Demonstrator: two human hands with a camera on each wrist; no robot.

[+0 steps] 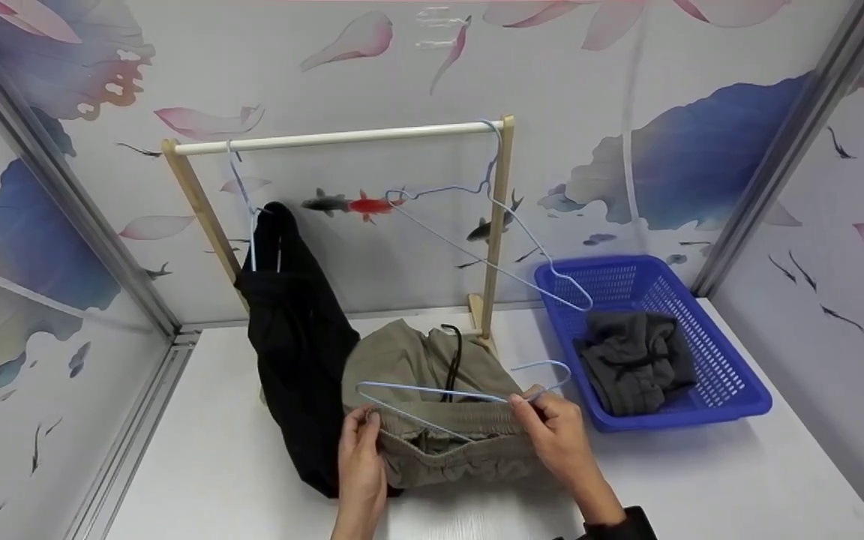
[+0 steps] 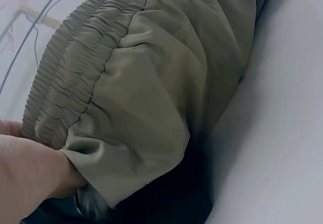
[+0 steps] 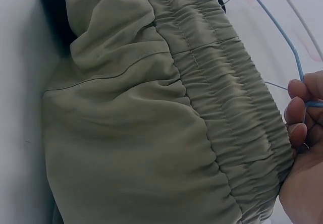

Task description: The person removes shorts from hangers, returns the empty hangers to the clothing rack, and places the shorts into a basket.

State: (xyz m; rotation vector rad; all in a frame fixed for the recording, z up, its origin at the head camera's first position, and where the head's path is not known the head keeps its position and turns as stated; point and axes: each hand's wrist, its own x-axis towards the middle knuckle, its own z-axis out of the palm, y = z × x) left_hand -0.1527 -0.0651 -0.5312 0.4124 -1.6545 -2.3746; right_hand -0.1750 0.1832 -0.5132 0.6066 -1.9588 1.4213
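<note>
Olive-khaki pants (image 1: 432,360) with a gathered elastic waistband (image 3: 217,82) and a black drawstring lie on the white table, waist opening toward me. At the left end of the waistband, my left hand (image 1: 362,454) pinches the fabric between thumb and fingers. My right hand (image 1: 554,433) grips a light-blue wire hanger (image 1: 432,389) near the base of its hook, close to the waistband's right end. The hanger's far corner sits above the left side of the opening, and part of its lower bar dips inside the waist. In the left wrist view, the left fingertips are hidden by cloth (image 2: 136,93).
Behind stands a wooden rack (image 1: 342,137). Black pants (image 1: 297,337) hang from a hanger at its left, and an empty blue hanger (image 1: 488,196) at its right. A blue plastic basket (image 1: 732,375) on the right holds a dark grey folded garment (image 1: 634,360).
</note>
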